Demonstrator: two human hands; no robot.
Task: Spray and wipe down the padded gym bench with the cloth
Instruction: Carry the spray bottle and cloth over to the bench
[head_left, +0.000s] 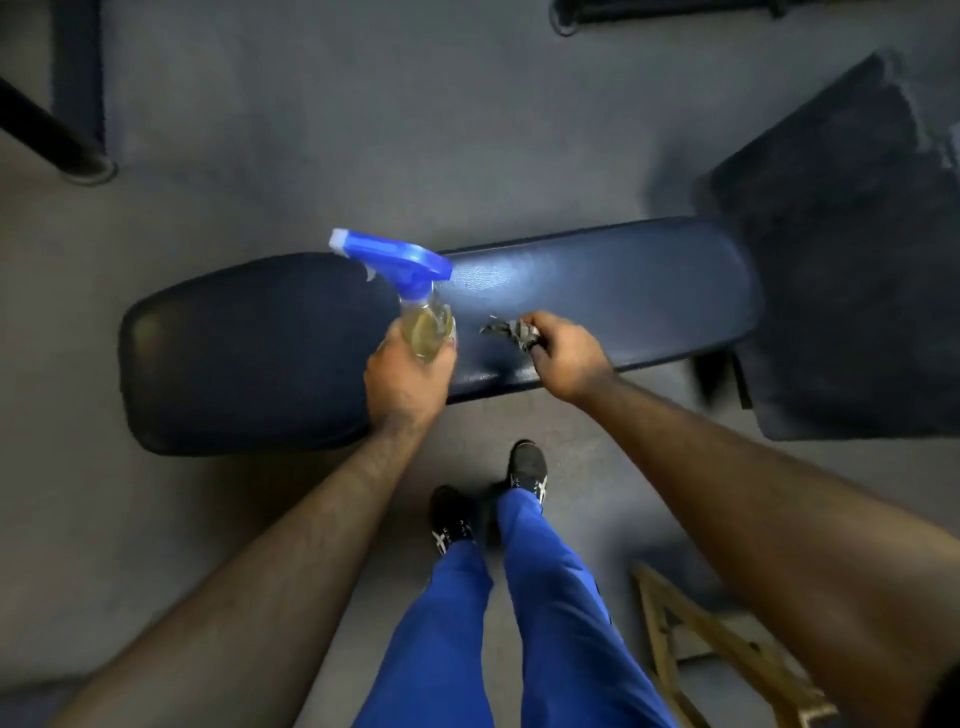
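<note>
A dark blue padded bench (649, 280) lies across the middle of the view, in two pads. My left hand (408, 376) grips a clear spray bottle (423, 317) of yellowish liquid with a blue trigger head, held over the gap between the pads, nozzle pointing left. My right hand (563, 353) pinches a small grey cloth (506, 330) against the right pad's near part. A pale sheen shows on the pad just beyond the cloth.
Grey floor surrounds the bench. A dark padded block (852, 249) stands at the right end of the bench. A black post base (88, 166) is at the far left. A wooden frame (727, 639) lies at the lower right, near my feet (527, 467).
</note>
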